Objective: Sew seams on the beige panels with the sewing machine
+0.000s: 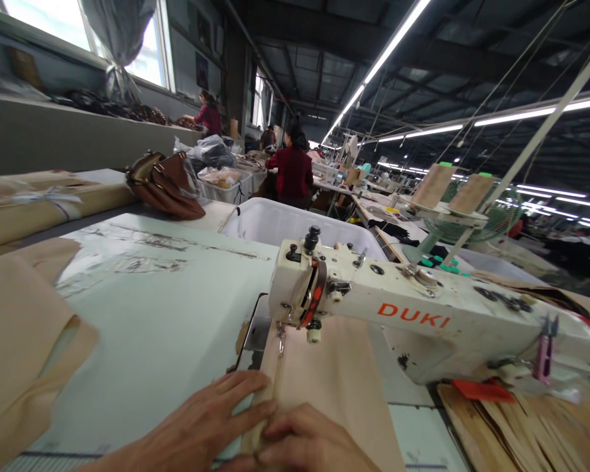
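A beige fabric piece lies under the needle of a white DUKI sewing machine. My left hand lies flat on the fabric's left edge, fingers stretched toward the seam. My right hand rests on the same fabric just right of it, fingers bent and pressed down at the folded edge. The two hands touch near the seam line below the presser foot.
More beige fabric is piled at the left of the pale green table. A white plastic bin stands behind the machine. Brown bags, thread cones, a green fan and other people at work fill the background.
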